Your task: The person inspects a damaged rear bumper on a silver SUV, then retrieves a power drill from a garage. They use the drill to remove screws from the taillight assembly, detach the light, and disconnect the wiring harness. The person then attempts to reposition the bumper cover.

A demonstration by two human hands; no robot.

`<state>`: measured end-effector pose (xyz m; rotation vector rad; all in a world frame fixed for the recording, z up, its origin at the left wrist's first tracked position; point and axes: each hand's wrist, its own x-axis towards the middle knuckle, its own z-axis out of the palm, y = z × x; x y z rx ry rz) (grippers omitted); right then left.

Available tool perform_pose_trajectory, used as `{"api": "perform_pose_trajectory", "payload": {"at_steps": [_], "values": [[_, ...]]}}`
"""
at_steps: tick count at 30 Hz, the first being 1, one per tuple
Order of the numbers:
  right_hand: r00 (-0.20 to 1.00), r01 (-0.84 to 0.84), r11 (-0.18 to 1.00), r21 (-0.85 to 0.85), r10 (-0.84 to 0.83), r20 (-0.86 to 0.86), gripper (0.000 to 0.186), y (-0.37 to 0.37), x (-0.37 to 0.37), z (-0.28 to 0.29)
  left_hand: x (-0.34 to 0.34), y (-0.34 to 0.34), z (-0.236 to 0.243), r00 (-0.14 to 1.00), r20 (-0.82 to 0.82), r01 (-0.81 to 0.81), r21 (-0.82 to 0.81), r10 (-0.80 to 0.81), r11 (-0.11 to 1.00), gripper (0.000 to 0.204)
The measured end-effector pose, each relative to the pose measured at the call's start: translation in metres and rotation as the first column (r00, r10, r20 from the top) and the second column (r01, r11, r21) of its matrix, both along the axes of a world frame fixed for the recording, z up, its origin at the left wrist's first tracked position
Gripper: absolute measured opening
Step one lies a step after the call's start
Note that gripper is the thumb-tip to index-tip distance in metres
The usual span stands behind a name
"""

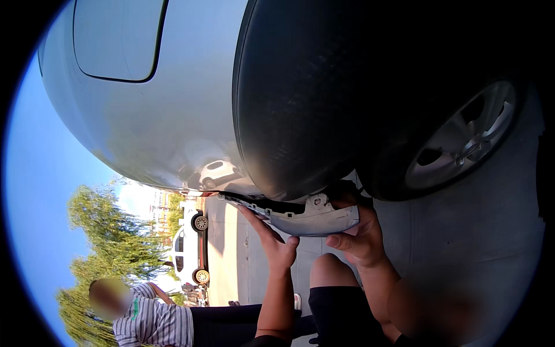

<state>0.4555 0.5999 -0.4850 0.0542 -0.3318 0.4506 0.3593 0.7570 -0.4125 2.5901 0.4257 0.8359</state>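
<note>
A silver-grey bumper panel [315, 221] stands partly away from the car body [167, 127], its clipped inner edge and a dark gap showing. My right hand [364, 240] grips its end beside the wheel arch, thumb on the outer face and fingers mostly hidden behind the edge. Along the outer face, nearer the panel's far left end, my left hand [274, 240] lies with fingers stretched out and thumb apart, touching the panel.
The black wheel-arch liner [300, 110] and a wheel with a silver rim [468, 141] are close on the right. Paving [439, 231] lies below. A person in a striped shirt [165, 324] is at lower left. Behind are a white car [188, 248] and trees [110, 237].
</note>
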Motion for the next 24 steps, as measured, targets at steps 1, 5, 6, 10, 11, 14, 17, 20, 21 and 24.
{"api": "perform_pose_trajectory", "payload": {"at_steps": [1,5,6,10,11,14,17,20,21,24], "values": [[1.000,0.012,1.000,0.013,-0.012,0.020,0.061,0.001,-0.001,-0.002,0.000,0.003,-0.002,1.000,0.012,0.007,-0.029,-0.007,1.000,0.144],[1.000,-0.009,0.997,0.072,0.008,0.007,0.066,0.003,-0.002,-0.007,-0.003,0.006,-0.007,0.998,0.050,0.025,-0.043,-0.023,0.999,0.146],[0.999,0.005,0.998,0.056,-0.007,0.040,0.069,0.002,-0.001,-0.007,-0.003,0.006,-0.008,0.998,0.057,0.021,-0.033,-0.019,0.999,0.145],[1.000,-0.019,0.999,0.037,0.018,0.021,0.070,0.001,0.000,-0.006,-0.004,0.005,-0.007,0.998,0.059,0.032,-0.014,-0.031,0.999,0.143],[1.000,-0.013,0.999,0.043,0.013,0.010,0.069,0.000,0.000,-0.004,-0.003,0.005,-0.007,0.997,0.070,0.029,-0.020,-0.028,0.999,0.143],[0.999,0.012,0.999,0.042,-0.014,0.040,0.066,-0.001,0.004,0.002,0.000,0.006,-0.007,0.995,0.092,0.033,-0.035,-0.030,0.999,0.143],[0.998,0.035,0.998,0.051,-0.038,0.047,0.059,0.000,0.010,0.007,0.005,0.005,-0.009,0.997,0.077,-0.008,-0.007,0.008,1.000,0.143],[0.998,0.062,0.998,0.004,-0.062,-0.013,0.055,0.006,0.012,0.008,0.011,0.000,-0.009,0.995,0.094,-0.007,-0.058,0.012,0.998,0.142],[0.986,0.145,0.988,-0.044,-0.148,-0.076,0.054,0.011,0.011,0.009,0.012,-0.004,-0.010,0.996,0.086,0.006,-0.109,0.004,0.994,0.142],[0.956,0.277,0.938,-0.209,-0.290,-0.036,0.061,0.022,0.009,0.004,0.022,-0.011,-0.009,0.998,0.066,-0.020,-0.027,0.022,0.999,0.134]]}}
